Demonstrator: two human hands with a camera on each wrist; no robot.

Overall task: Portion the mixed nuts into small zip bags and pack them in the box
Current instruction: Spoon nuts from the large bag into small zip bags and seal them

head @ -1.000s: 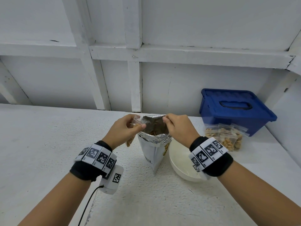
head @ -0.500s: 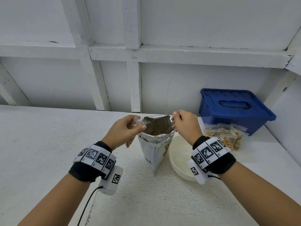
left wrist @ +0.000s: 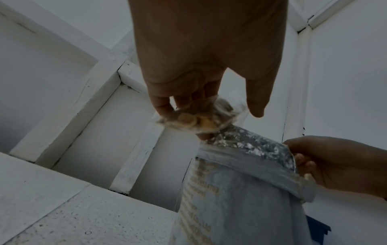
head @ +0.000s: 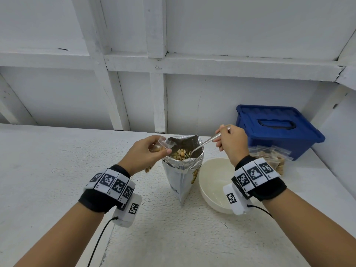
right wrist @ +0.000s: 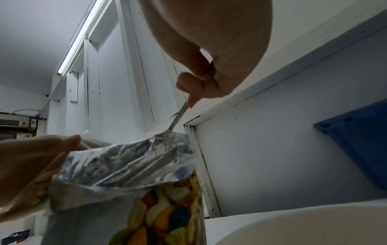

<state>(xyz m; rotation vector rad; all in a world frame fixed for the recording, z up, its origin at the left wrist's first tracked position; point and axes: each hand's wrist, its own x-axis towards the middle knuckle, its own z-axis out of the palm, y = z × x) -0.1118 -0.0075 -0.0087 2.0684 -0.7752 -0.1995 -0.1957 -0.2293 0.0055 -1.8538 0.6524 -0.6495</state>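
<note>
- Two hands work over a white table [head: 57, 170], where a blue box [head: 277, 130], lid on, sits at the far right against the wall.
- Foil pouch [head: 183, 170] stands upright at centre, long axis vertical, mouth open upward with nuts [head: 181, 152] showing inside.
- White bowl [head: 213, 182] rests just right of the pouch.
- Filled zip bags [head: 269, 157] lie in a pile in front of the box.
- Right hand [head: 231, 141] grips a metal spoon [head: 206, 143], handle slanting up to the right, bowl end down inside the pouch mouth.
- Left hand [head: 146, 153] pinches a small clear bag [head: 160, 145] at the pouch's left rim; a few nuts show inside it in the left wrist view.
</note>
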